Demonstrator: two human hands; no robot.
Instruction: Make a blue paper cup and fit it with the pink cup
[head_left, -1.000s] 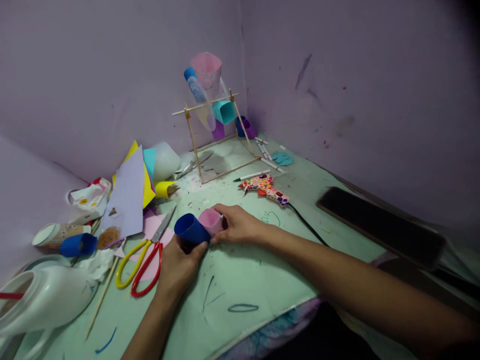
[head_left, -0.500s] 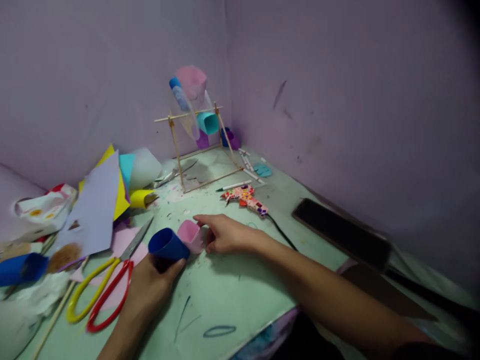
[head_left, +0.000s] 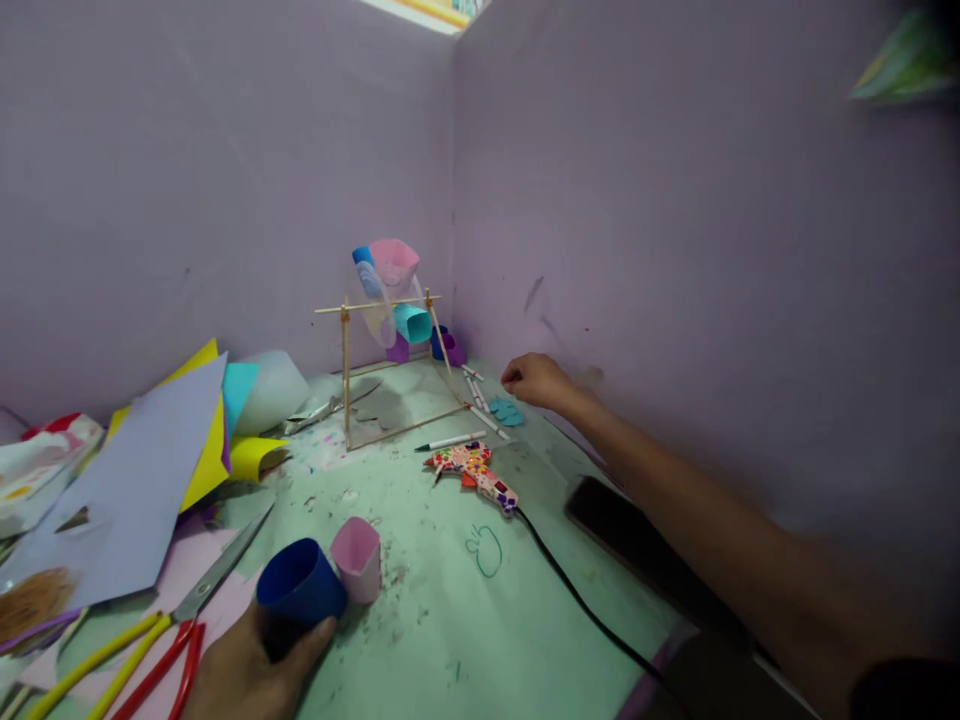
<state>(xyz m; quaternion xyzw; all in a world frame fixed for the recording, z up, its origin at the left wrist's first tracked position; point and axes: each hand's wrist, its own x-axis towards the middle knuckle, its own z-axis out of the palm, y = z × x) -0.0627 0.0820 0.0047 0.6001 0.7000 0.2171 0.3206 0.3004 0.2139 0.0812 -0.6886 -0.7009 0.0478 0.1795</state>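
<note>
My left hand (head_left: 247,670) sits at the bottom edge, wrapped round a blue paper cup (head_left: 298,588) lying on its side. A pink paper cup (head_left: 358,558) is stuck against the blue one, on the green table (head_left: 435,620). My right hand (head_left: 534,380) is stretched out to the far right corner, fingers curled, just above the turquoise paper cut-outs (head_left: 508,411) and beside several white markers (head_left: 477,392). I cannot see anything between its fingers. A wooden stick frame (head_left: 390,370) holding pink, blue and teal cups stands in the corner.
A patterned glue gun (head_left: 471,468) with a black cord (head_left: 577,600) lies mid-table, a marker (head_left: 450,441) behind it. A black phone (head_left: 634,540) lies by the right wall. Coloured paper sheets (head_left: 150,450) and yellow-and-red scissors (head_left: 150,650) crowd the left.
My right hand left the pink cup and reached far forward to the corner by the turquoise cut-outs. The view tilted up. My left hand kept hold of the blue cup.
</note>
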